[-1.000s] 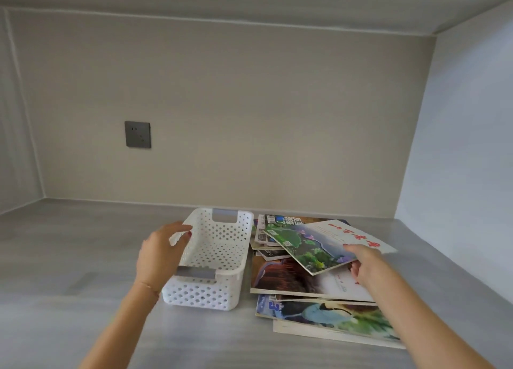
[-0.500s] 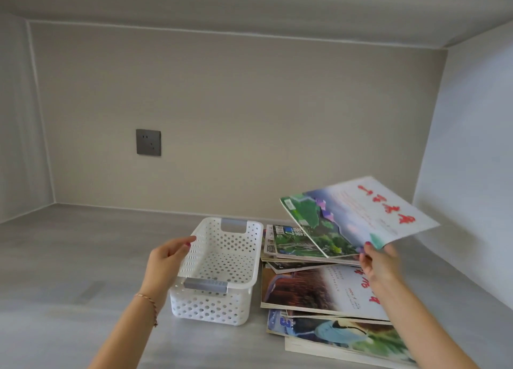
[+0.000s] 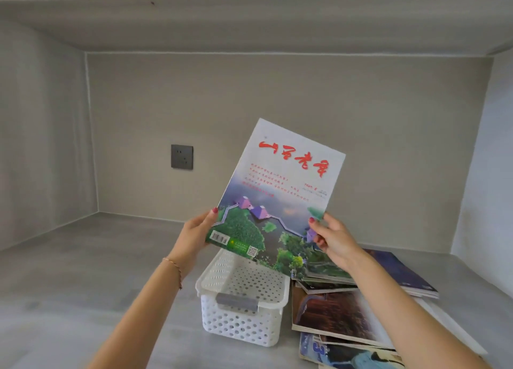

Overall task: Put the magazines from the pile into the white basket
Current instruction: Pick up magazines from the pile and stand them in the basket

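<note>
- Both hands hold one magazine (image 3: 280, 191) up in the air, cover facing the camera, tilted so its top leans to the right.
- The left hand (image 3: 194, 237) grips the magazine's lower left edge, thumb on the cover near the barcode, the other fingers hidden behind it.
- The right hand (image 3: 334, 239) pinches the lower right edge, thumb on the front, fingers curled behind.
- The cover has red brush lettering across a pale top and a green landscape with purple roofs below.
- The white basket (image 3: 241, 317) stands on the grey worktop (image 3: 83, 271) right under the lifted magazine; it is perforated, with a grey handle on its near end, and no magazine shows inside it.
- The pile of magazines (image 3: 341, 313) lies just to the right of the basket, loosely fanned, partly covered by the right forearm.
- A dark wall socket (image 3: 181, 156) sits on the back wall, to the left of the magazine.
</note>
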